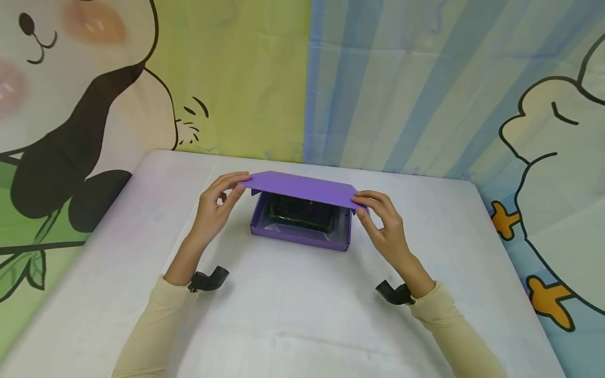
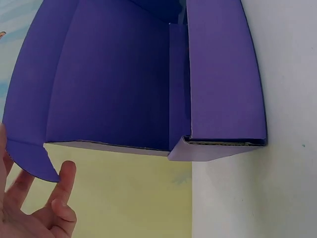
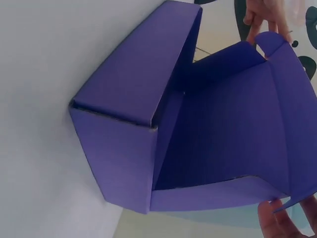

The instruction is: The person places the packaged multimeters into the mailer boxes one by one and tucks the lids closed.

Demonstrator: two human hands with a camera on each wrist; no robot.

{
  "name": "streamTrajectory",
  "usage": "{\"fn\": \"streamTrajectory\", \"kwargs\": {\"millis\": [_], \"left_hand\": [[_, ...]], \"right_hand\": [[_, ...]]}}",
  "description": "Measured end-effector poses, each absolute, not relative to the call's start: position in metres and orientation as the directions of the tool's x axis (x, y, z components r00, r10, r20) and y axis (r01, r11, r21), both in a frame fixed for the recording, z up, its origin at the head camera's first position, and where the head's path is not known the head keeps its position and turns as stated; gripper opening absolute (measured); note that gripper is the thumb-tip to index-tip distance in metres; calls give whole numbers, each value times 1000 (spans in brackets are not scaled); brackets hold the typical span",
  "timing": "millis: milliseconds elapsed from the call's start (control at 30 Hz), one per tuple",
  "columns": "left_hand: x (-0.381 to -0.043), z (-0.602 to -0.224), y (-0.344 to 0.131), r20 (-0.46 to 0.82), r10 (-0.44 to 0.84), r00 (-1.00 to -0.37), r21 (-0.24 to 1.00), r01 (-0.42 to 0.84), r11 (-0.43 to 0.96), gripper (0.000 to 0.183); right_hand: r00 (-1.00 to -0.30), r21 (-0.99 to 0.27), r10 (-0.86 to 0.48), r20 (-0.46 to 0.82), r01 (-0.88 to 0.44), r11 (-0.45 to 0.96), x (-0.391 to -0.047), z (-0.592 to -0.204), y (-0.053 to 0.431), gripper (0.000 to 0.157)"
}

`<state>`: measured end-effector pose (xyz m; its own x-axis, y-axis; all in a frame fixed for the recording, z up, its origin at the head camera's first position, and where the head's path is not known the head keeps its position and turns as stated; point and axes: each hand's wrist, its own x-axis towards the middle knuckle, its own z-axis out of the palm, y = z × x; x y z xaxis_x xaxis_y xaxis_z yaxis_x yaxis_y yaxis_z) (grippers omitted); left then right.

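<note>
Two corner pinches: left hand [image 1: 212, 211], right hand [image 1: 388, 231] on purple lid [image 1: 302, 188]; uneven lowering could crumple corner flap [image 2: 34, 161] against box [image 1: 298, 239].

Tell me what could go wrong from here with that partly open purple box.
The lid is held at its two ends by the left hand and the right hand; if one moves ahead of the other, it might twist.

The corner flap at the left hand sticks out, so it could snag or crease against the box if the lid comes down.
</note>
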<state>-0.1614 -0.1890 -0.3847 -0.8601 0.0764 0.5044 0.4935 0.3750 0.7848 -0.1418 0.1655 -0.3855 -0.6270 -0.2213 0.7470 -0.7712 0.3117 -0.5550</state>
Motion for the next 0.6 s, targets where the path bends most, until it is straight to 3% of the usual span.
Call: {"fn": "streamTrajectory", "kwargs": {"millis": [167, 600], "left_hand": [[-160, -385, -190, 494, 70, -867, 777, 476, 412, 23], [-150, -390, -192, 447, 72, -892, 786, 430, 443, 22]], "right_hand": [[-598, -518, -218, 771, -789, 331, -139, -388, 164, 20], [-599, -503, -239, 764, -785, 360, -131, -390, 167, 19]]}}
